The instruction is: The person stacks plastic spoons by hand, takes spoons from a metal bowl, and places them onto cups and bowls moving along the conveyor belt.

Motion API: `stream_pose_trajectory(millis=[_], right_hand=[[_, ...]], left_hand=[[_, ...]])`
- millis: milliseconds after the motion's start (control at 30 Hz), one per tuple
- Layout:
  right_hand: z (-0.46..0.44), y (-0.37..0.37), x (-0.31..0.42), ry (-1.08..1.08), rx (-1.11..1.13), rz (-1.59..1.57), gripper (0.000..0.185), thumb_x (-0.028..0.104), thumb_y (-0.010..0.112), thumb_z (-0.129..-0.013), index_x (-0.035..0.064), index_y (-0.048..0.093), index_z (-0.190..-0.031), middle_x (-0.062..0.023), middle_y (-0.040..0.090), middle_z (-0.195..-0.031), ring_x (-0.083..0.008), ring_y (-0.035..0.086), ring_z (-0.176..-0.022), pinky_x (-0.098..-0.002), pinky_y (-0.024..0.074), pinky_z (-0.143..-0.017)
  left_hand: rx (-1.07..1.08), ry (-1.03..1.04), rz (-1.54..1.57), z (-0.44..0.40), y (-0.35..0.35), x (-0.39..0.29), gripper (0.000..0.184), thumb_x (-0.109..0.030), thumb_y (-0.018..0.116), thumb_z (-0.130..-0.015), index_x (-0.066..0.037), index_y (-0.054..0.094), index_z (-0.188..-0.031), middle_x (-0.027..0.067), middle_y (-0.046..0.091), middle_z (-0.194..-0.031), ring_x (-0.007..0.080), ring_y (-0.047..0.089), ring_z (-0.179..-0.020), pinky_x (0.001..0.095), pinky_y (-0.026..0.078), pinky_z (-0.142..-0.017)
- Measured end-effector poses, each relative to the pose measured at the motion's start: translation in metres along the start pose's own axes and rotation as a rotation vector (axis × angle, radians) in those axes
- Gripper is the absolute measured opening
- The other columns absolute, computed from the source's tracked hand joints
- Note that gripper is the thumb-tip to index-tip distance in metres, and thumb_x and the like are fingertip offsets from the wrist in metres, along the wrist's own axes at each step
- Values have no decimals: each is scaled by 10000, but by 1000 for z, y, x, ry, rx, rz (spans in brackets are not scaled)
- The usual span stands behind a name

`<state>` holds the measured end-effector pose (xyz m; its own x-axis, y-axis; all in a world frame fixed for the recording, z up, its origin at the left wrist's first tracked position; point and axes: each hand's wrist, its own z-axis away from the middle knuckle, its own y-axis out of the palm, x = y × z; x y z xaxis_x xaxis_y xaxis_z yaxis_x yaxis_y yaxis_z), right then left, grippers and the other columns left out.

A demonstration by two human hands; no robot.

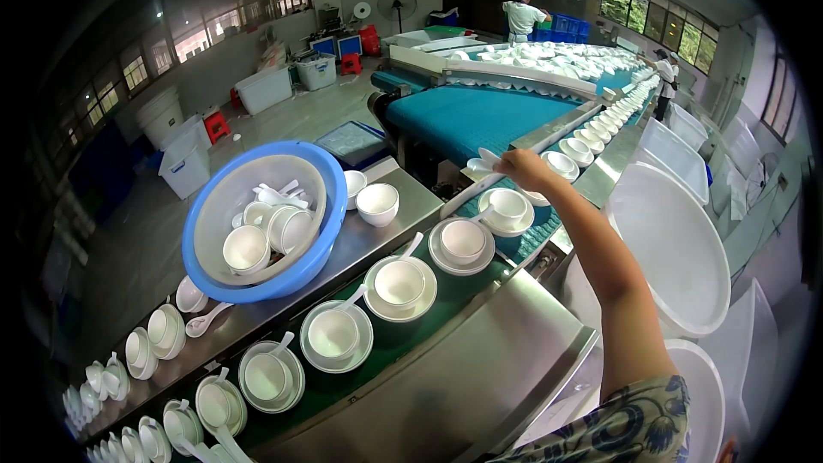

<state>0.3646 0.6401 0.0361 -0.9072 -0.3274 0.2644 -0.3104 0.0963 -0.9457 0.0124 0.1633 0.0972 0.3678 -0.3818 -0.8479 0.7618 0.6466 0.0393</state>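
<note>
At the lower left, white bowls sit on saucers, many with a spoon, in rows along a steel worktop point(420, 195) and a green belt point(454, 304) beside it. On the worktop, a blue basin point(194, 244) holds a paler basin point(210, 249) with white bowls and several spoons inside. A loose spoon point(208, 319) lies near its lower edge, and two white cups point(377, 204) stand just to its right. Along the green belt, bowl-and-saucer sets point(399, 281) lead up toward the middle, most with a spoon handle sticking out.

Right of centre, a bare arm in a patterned sleeve reaches up and inward. The right hand point(525, 170) is above the belt, its fingers pinching white spoons point(487, 159), which point left, just above a bowl on a saucer point(506, 207). The left hand is out of view, so its fingers cannot be told.

Beyond the hand, a row of white bowls point(595, 132) runs into the distance beside a wide teal conveyor point(480, 116). At the right edge stand large white tubs point(673, 244).
</note>
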Motion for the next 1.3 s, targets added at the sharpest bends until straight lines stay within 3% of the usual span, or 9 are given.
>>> stream_pose_trajectory(millis=[67,200,400,500,967,1033,1100,1133,1300], right_hand=[[1,9,-4,-29,-59,16,135,184,586,-733,97,642,-820,-141,624,-784,-325,591,-771,-405,459,-664],[-10,28,-20,-120,-59,219,109,125,610,-662,136,655,-761,-65,632,-752,-262,603,-765,-385,444,-675],[-23,50,-33,-401,-245,193,97,95,579,-655,150,642,-704,23,611,-755,-177,526,-840,-401,317,-801],[-20,52,-35,-515,-226,276,103,102,559,-649,154,637,-694,49,595,-776,-165,489,-883,-397,319,-801],[-3,34,-45,-730,-375,378,166,117,529,-674,135,660,-775,19,620,-859,-169,482,-984,-375,310,-884],[-5,28,-51,-450,-564,319,203,97,516,-705,150,660,-837,12,624,-878,-175,490,-1006,-382,334,-852],[-8,19,-57,-124,-441,196,207,101,510,-746,169,653,-880,-20,625,-886,-201,533,-956,-405,360,-805],[-8,15,-59,-79,-449,196,163,177,514,-788,163,647,-882,-79,623,-864,-253,573,-866,-422,379,-747],[-19,4,-64,237,-267,113,202,297,524,-816,135,634,-866,-132,611,-795,-321,581,-802,-431,378,-702]], left_hand=[[20,-11,-18,0,6,-3,345,-31,597,-750,32,472,-1065,104,566,-895,203,572,-790,306,470,-693],[51,-31,-49,-3,17,-10,372,-31,613,-742,34,470,-1079,91,563,-906,185,570,-792,294,467,-677],[99,-63,-102,-16,31,-14,404,-22,614,-735,37,461,-1104,89,560,-938,178,566,-817,287,461,-694],[132,-49,-118,-18,42,-19,403,-22,615,-734,35,460,-1102,89,559,-936,179,567,-815,290,464,-693],[258,-20,-146,-27,48,-19,400,-24,622,-729,27,459,-1090,91,555,-926,184,573,-806,305,478,-687],[266,-14,-144,-28,46,-17,399,-25,623,-729,26,459,-1089,91,555,-925,184,573,-805,307,480,-686],[280,-9,-143,-29,47,-16,399,-25,624,-728,25,459,-1087,91,554,-923,185,574,-803,310,482,-685],[289,-7,-144,-29,49,-18,398,-25,625,-728,24,458,-1086,91,554,-923,185,575,-803,311,483,-685],[321,7,-141,-26,62,-24,397,-26,627,-726,21,458,-1082,91,553,-919,187,577,-799,316,488,-683]])
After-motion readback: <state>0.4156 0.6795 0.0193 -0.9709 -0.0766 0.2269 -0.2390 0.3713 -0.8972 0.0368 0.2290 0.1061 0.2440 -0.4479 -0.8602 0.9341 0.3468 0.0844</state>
